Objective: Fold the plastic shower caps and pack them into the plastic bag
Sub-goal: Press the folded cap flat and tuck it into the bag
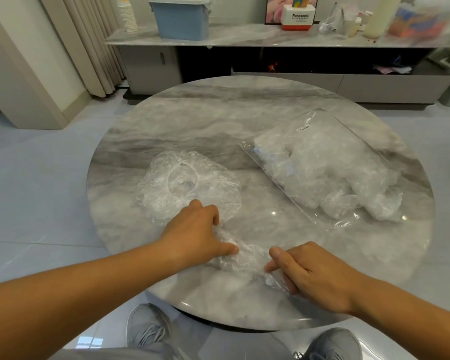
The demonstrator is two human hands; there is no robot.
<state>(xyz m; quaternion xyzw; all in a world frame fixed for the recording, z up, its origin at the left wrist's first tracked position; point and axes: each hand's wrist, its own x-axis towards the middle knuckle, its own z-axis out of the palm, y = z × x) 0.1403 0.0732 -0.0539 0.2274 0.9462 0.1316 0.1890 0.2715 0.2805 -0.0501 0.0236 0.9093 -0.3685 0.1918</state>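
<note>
Clear crumpled cap (pixel 240 258) clamped in left fingers (pixel 210 212) and right fingers (pixel 279 254); 1 spread cap (pixel 185 183) behind, stuffed bag (pixel 322 162) right.

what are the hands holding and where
A crumpled clear plastic shower cap: the left hand grips its left end, the right hand pinches its right end.

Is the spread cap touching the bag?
Apart. The head view shows a strip of bare table between the spread cap and the bag.

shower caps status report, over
Left hand and right hand grip crumpled cap. Second cap lies spread beyond. Plastic bag right, partly filled. Nothing blocking it.
</note>
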